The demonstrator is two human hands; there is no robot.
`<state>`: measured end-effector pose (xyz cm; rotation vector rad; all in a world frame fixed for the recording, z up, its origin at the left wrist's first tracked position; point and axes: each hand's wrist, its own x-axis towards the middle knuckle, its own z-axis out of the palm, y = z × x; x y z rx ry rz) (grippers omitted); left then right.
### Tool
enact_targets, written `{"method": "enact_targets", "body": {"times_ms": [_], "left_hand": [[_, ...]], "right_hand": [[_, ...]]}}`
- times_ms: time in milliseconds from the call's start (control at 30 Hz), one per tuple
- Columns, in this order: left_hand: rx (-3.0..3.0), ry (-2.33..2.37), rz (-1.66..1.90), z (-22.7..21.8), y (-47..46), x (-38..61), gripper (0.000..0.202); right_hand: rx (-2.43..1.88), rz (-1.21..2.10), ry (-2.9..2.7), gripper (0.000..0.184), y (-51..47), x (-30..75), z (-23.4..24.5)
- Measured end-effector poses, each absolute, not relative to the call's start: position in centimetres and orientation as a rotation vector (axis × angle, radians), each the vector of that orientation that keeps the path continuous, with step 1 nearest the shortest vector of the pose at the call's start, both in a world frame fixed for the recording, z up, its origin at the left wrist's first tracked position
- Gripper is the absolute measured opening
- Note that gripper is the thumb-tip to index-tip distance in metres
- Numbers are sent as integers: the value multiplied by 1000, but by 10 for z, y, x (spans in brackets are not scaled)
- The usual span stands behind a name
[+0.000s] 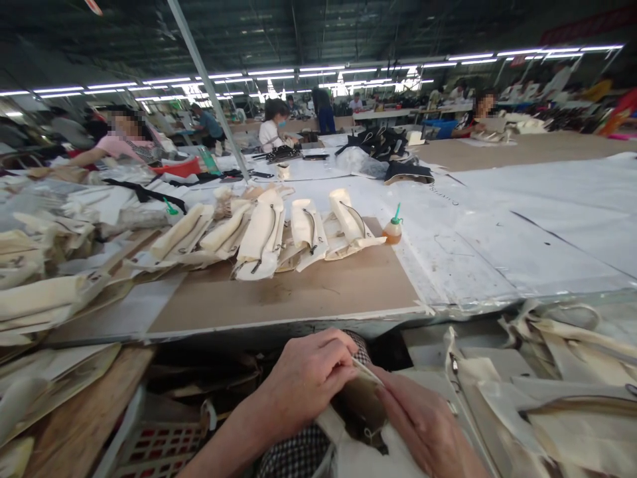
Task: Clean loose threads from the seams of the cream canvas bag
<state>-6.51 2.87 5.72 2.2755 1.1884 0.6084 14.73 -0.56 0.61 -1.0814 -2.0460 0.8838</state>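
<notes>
Cream fabric [359,459], seemingly unfinished, was pinched by left hand [309,366] and right hand [423,415], zippered pieces [259,229] lying farther left.

It's a factory wkshop: long table [497,229], cream fabric pcs [259,229], co-workers [270,135] & rows of strip lights [271,72].

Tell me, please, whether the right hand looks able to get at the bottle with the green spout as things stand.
Probably yes, if it lets go of the cream fabric piece: nothing seems to stand between the right hand and the bottle on the table, though reach is hard to judge.
</notes>
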Motion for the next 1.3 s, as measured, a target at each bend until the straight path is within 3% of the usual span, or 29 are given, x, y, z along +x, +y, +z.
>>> {"method": "enact_targets", "body": {"times_ms": [467, 767, 933, 1000, 1133, 1300], "left_hand": [[2402, 1146, 675, 52, 30, -65, 12], [2275, 1183, 656, 53, 18, -62, 20], [2024, 1404, 577, 60, 15, -61, 21], [1947, 1436, 530, 65, 16, -64, 20], [1998, 1416, 562, 71, 15, -74, 43], [2056, 1410, 570, 64, 12, -83, 24]], "right_hand": [[-1077, 777, -2028, 32, -8, 149, -10], [-972, 818, -2303, 41, -1, 155, 32], [-1035, 1116, -2270, 25, 10, 140, 44], [-1009, 1133, -2242, 30, 13, 134, 39], [-977, 1112, -2214, 33, 15, 133, 27], [-979, 1088, -2197, 33, 15, 137, 23]]}}
